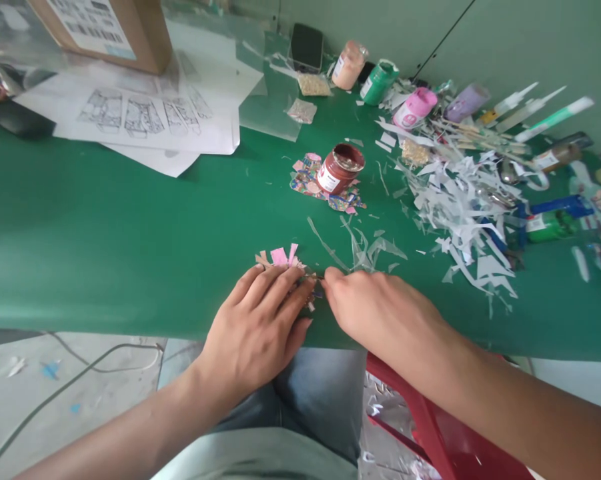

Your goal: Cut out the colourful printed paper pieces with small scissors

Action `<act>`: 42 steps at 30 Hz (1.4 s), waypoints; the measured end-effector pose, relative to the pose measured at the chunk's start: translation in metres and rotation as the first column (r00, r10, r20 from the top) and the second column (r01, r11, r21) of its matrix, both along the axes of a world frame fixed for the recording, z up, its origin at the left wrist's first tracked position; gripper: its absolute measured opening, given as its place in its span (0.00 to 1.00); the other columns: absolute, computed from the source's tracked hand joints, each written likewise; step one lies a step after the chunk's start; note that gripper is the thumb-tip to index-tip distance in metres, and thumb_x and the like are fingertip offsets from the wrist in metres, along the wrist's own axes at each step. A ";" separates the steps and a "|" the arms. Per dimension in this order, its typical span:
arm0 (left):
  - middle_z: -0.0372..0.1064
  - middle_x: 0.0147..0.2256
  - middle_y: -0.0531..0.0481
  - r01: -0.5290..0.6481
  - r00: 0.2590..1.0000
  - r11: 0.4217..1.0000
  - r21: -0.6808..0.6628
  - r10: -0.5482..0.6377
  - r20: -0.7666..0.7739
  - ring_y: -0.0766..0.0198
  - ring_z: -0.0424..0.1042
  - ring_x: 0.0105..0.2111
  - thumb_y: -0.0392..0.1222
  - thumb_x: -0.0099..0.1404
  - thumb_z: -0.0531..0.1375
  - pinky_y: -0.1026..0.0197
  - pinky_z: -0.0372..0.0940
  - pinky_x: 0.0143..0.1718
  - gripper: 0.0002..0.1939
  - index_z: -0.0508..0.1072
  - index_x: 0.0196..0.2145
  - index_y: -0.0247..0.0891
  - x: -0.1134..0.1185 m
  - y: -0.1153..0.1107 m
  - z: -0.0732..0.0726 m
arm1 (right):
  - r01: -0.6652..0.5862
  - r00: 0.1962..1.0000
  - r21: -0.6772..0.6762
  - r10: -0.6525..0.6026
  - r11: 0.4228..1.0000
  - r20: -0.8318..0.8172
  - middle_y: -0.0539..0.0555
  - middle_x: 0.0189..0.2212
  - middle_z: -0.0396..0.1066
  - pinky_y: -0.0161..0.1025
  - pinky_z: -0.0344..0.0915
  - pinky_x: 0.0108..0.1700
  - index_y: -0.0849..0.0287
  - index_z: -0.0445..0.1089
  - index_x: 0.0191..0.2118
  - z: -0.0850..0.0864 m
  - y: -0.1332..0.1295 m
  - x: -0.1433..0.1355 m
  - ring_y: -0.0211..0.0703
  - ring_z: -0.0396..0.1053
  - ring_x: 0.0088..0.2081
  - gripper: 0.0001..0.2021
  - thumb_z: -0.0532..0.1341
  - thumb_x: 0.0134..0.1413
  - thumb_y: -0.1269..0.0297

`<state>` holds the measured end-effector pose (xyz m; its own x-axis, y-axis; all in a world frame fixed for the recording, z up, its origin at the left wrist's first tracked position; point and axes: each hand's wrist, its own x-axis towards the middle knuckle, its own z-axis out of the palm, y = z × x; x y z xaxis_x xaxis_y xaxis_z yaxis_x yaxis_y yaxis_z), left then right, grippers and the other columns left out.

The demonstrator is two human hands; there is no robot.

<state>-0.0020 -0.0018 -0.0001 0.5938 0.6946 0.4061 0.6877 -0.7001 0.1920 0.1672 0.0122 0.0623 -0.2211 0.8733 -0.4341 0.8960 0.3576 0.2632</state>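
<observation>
Near the front edge of the green table (145, 247), my left hand (260, 320) lies flat with its fingers stretched over a small decorated piece (279, 257) with pink and tan strips sticking out. Most of that piece is hidden under the fingers. Close beside it on the right, my right hand (375, 297) is closed, its fingertips at the piece's right edge. A thin dark tip shows at those fingertips, but what the hand holds is hidden. Beyond the hands, an open jar of dark red paint (333, 175) stands on a colourful patterned piece (305, 181).
Clear film scraps (367, 250) lie just past my right hand. A heap of white strips (460, 200) covers the right side, with a pink jar (414, 108) and a green jar (379, 81) behind. Printed sheets (145, 123) and a cardboard box (145, 33) are at the back left.
</observation>
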 end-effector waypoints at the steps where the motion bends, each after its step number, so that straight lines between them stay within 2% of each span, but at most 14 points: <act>1: 0.73 0.54 0.45 0.001 1.000 1.000 0.000 -0.001 0.003 0.51 0.71 0.52 0.43 0.69 0.55 0.47 0.66 0.55 0.18 0.75 0.53 0.36 0.000 0.000 0.000 | 0.006 1.000 -0.012 -0.006 1.000 0.000 0.60 0.23 0.75 0.36 0.53 0.20 0.63 0.69 0.38 0.000 0.000 0.000 0.49 0.76 0.24 0.13 0.48 0.64 0.75; 9: 0.73 0.53 0.43 -0.004 0.999 1.000 -0.004 0.005 0.039 0.50 0.72 0.51 0.42 0.68 0.56 0.46 0.67 0.54 0.17 0.75 0.51 0.35 -0.002 -0.001 0.000 | -0.002 1.000 0.000 0.002 1.000 -0.002 0.59 0.20 0.74 0.37 0.44 0.20 0.63 0.70 0.37 -0.003 -0.003 0.012 0.46 0.73 0.22 0.13 0.48 0.64 0.73; 12: 0.72 0.55 0.43 0.027 0.999 0.999 -0.033 -0.026 0.040 0.50 0.70 0.54 0.42 0.69 0.55 0.46 0.65 0.57 0.17 0.74 0.52 0.35 -0.006 0.000 0.001 | -0.034 0.996 0.017 0.035 0.999 -0.080 0.57 0.19 0.72 0.37 0.40 0.21 0.60 0.69 0.34 -0.005 -0.004 0.020 0.44 0.71 0.20 0.14 0.49 0.66 0.67; 14: 0.71 0.56 0.44 0.059 0.998 0.996 -0.062 -0.056 0.041 0.51 0.69 0.57 0.41 0.69 0.55 0.45 0.62 0.61 0.18 0.74 0.53 0.36 -0.010 0.001 0.002 | -0.012 0.990 0.027 0.016 1.000 -0.142 0.55 0.18 0.71 0.37 0.40 0.21 0.59 0.68 0.34 -0.005 -0.006 0.024 0.44 0.70 0.19 0.14 0.48 0.67 0.64; 19: 0.69 0.58 0.45 0.097 0.994 0.991 -0.087 -0.093 0.051 0.52 0.67 0.59 0.40 0.69 0.55 0.45 0.59 0.64 0.18 0.73 0.54 0.37 -0.015 0.003 0.002 | 0.035 0.971 0.080 -0.016 0.996 -0.237 0.53 0.20 0.71 0.36 0.40 0.21 0.58 0.66 0.33 -0.006 -0.017 0.024 0.42 0.69 0.19 0.15 0.47 0.67 0.63; 27: 0.69 0.58 0.45 0.093 0.995 0.993 -0.072 -0.089 0.050 0.52 0.67 0.59 0.39 0.68 0.56 0.45 0.60 0.63 0.16 0.73 0.52 0.36 -0.013 0.003 0.003 | -0.007 0.986 0.220 0.043 0.976 -0.160 0.52 0.17 0.71 0.37 0.35 0.22 0.57 0.67 0.32 -0.013 -0.021 0.018 0.42 0.67 0.17 0.15 0.48 0.68 0.62; 42: 0.70 0.57 0.44 0.083 0.996 0.994 -0.077 -0.079 0.050 0.53 0.67 0.59 0.38 0.68 0.55 0.46 0.60 0.63 0.16 0.73 0.52 0.37 -0.013 0.004 0.004 | -0.046 0.991 0.282 0.079 0.958 -0.107 0.53 0.15 0.69 0.36 0.34 0.21 0.58 0.65 0.31 -0.013 -0.025 0.013 0.42 0.68 0.16 0.14 0.48 0.66 0.66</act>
<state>-0.0146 0.0019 0.0044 0.6314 0.6757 0.3806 0.6183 -0.7348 0.2789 0.1805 -0.0123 0.0494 -0.3130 0.9387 -0.1443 0.9045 0.3410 0.2561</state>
